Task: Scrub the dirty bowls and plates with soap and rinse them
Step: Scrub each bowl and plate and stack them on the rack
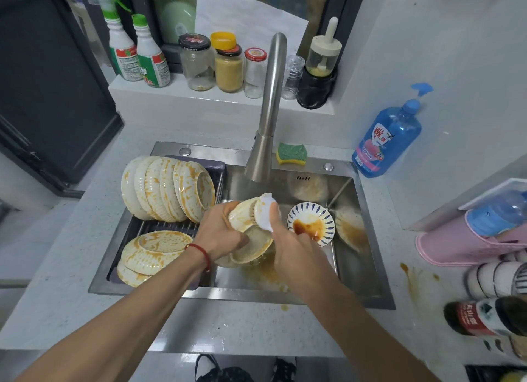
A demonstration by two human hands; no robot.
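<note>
A cream ribbed bowl [251,233], smeared with orange sauce, is held tilted over the middle of the steel sink [368,239]. A blue-patterned plate [310,223] with brown sauce lies in the basin toward its right wall. More stained bowls [168,190] stack in the rack [171,227] at the sink's left end. A sponge [291,153] sits on the back rim, a blue soap bottle [387,142] at the counter's back right. The left hand [219,233] grips the bowl's rim; the right hand [291,247] clasps a white scrub brush [263,212] against it.

Sauce-smeared cream bowl [251,239], tilted over sink [370,239]
</note>
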